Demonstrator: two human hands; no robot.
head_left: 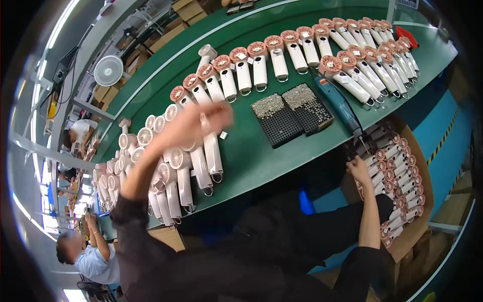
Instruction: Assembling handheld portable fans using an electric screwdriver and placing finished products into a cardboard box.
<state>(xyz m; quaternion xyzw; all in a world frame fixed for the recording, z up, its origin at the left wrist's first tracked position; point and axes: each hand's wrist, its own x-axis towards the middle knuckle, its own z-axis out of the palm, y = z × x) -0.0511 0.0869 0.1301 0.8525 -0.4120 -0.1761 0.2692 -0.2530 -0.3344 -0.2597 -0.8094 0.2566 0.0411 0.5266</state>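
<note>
My left hand (pixel 214 120) is blurred, over the white handheld fans at the left of the green table; its fingers are smeared and whatever it may hold does not show. A white fan (pixel 212 153) with a metal ring lies just below it. Past the front edge, my right hand (pixel 359 170) is closed at the left side of a cardboard box (pixel 426 194) of pink-headed handheld fans (pixel 402 173). What its fingers hold, if anything, is hidden. Close above that hand is the tip of a teal electric screwdriver (pixel 338 103), lying across the table edge.
Two black screw trays (pixel 276 126) hold small metal screws mid-table. Rows of pink-headed fans (pixel 259 65) line the back and right, by a red tray (pixel 406 37). A white round fan (pixel 108 70) stands beyond. Another person (pixel 90 251) works at far left.
</note>
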